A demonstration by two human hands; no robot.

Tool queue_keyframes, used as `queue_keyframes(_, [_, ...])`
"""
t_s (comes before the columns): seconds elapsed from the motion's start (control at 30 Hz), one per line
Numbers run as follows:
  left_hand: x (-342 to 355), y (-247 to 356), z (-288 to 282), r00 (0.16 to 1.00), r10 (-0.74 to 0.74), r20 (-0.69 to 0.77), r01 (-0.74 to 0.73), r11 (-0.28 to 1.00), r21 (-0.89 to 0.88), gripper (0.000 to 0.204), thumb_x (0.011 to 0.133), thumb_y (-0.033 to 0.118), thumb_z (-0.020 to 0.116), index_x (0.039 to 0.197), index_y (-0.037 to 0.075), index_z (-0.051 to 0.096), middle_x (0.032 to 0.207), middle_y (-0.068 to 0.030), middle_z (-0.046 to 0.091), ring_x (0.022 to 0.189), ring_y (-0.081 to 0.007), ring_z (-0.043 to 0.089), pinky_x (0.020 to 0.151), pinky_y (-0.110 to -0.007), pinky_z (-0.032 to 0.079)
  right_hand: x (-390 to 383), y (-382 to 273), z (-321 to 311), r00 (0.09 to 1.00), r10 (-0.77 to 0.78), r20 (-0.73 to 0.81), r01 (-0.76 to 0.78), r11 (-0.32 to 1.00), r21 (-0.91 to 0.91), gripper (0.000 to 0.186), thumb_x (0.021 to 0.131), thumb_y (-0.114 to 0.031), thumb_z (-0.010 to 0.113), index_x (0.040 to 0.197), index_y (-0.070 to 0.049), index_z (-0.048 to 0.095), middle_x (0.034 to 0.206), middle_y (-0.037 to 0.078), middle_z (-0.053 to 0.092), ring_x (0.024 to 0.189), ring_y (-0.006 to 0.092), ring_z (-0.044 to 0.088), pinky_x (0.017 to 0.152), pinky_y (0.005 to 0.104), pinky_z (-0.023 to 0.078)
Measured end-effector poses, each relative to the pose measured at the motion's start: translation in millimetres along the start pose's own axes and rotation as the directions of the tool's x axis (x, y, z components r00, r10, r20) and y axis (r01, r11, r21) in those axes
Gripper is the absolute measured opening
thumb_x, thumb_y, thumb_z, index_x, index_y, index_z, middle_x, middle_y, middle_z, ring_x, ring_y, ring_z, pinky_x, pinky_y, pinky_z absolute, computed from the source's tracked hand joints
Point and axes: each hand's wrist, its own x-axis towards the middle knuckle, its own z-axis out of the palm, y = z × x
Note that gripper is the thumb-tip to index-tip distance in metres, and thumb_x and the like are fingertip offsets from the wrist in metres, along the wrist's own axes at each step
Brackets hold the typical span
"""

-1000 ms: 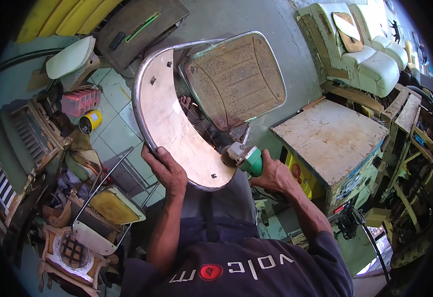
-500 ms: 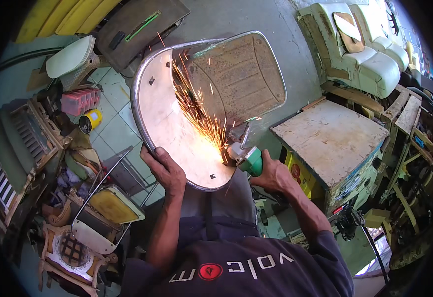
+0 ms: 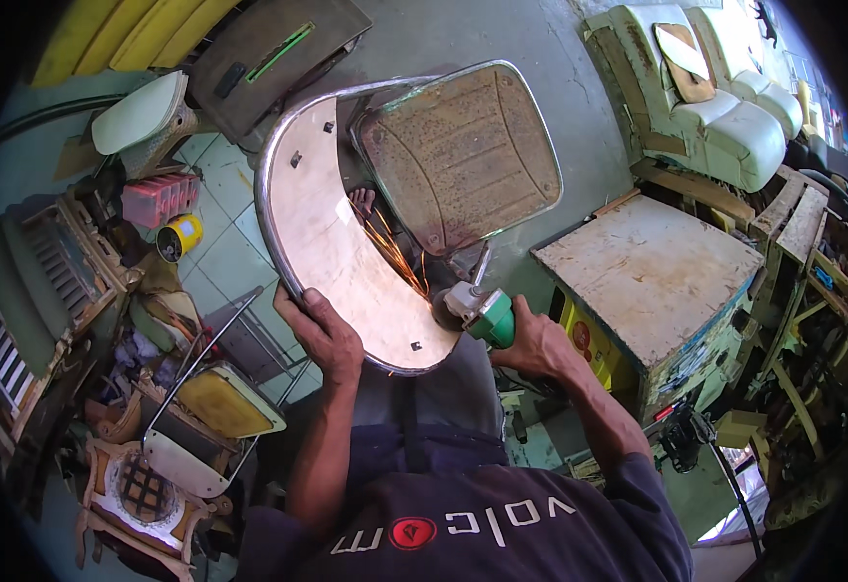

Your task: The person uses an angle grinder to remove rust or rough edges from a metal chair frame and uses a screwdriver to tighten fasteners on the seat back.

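A metal chair frame tilts across my lap, with a pale curved backrest panel (image 3: 309, 228) inside its chrome tube rim and a rusty seat pan (image 3: 463, 160) beyond. My left hand (image 3: 319, 330) is wrapped round the rim at the panel's lower left. In my right hand (image 3: 533, 341) is a green angle grinder (image 3: 487, 315), gripped by its body. Its disc lies at the panel's inner edge, near the lower right, and a thin stream of orange sparks (image 3: 385, 247) flies up and left from there. The grinder's side handle points upward, with no hand on it.
At right stands a worn wooden-topped cabinet (image 3: 647, 276), with white padded seats (image 3: 705, 126) behind it. A dark low table (image 3: 278, 58) is at the far left. Red organizer boxes (image 3: 160, 199), a yellow can (image 3: 179, 238) and a folding chair (image 3: 225, 398) crowd the left floor.
The sparks have shrunk from a broad bright spray to a thin stream, and the glare on the panel has faded. Both hands keep nearly the same places and grips.
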Motion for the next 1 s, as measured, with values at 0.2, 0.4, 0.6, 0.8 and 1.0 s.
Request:
queue_keyframes(0.2, [0, -5, 3, 1.000, 0.004, -0.019, -0.004, 1.000, -0.029, 0.052, 0.112, 0.037, 0.041, 0.139, -0.008, 0.039, 0.123, -0.0265, 0.052, 0.110, -0.0314, 0.055, 0.097, -0.043, 0.045, 3, -2, 0, 0.999, 0.025, 0.024, -0.026, 1.000, 0.012, 0.097, 0.068, -0.051, 0.082, 0.134, 0.006, 0.041, 0.099, 0.038, 0.069, 0.095, 0.0536, 0.069, 0.088, 0.0550, 0.055])
queue_keyframes(0.4, [-1, -1, 2, 1.000, 0.005, -0.022, -0.005, 1.000, 0.006, 0.053, 0.112, 0.038, 0.041, 0.138, -0.008, 0.039, 0.123, -0.0269, 0.053, 0.108, -0.0317, 0.056, 0.097, -0.042, 0.045, 2, -3, -3, 0.997, 0.050, 0.060, -0.052, 0.998, 0.029, 0.097, 0.068, -0.051, 0.082, 0.134, 0.007, 0.041, 0.099, 0.038, 0.069, 0.095, 0.0532, 0.069, 0.088, 0.0543, 0.055])
queue_keyframes(0.6, [-1, 0, 1, 1.000, -0.017, -0.016, 0.017, 1.000, 0.016, 0.054, 0.112, 0.040, 0.041, 0.138, -0.007, 0.040, 0.121, -0.0245, 0.054, 0.107, -0.0300, 0.056, 0.096, -0.041, 0.045, 1, 2, 1, 1.000, 0.021, 0.021, -0.021, 1.000, 0.022, 0.093, 0.069, -0.050, 0.082, 0.133, 0.005, 0.043, 0.101, 0.039, 0.068, 0.095, 0.0531, 0.069, 0.087, 0.0548, 0.055])
queue_keyframes(0.8, [1, 4, 3, 1.000, 0.001, -0.024, -0.001, 1.000, -0.009, 0.054, 0.112, 0.042, 0.041, 0.137, -0.006, 0.040, 0.119, -0.0221, 0.054, 0.106, -0.0278, 0.055, 0.095, -0.041, 0.045, 3, -2, -2, 0.998, 0.035, 0.043, -0.036, 0.999, 0.028, 0.089, 0.070, -0.051, 0.081, 0.130, 0.003, 0.043, 0.100, 0.039, 0.068, 0.095, 0.0539, 0.069, 0.087, 0.0559, 0.055])
queue_keyframes(1.0, [0, 2, 1, 1.000, -0.022, -0.006, 0.022, 1.000, 0.022, 0.052, 0.112, 0.040, 0.041, 0.138, -0.005, 0.040, 0.122, -0.0219, 0.054, 0.110, -0.0276, 0.055, 0.097, -0.040, 0.044, 4, -3, -4, 0.998, 0.038, 0.050, -0.039, 0.999, 0.014, 0.088, 0.070, -0.050, 0.081, 0.128, 0.003, 0.043, 0.100, 0.040, 0.067, 0.096, 0.0546, 0.068, 0.088, 0.0560, 0.054])
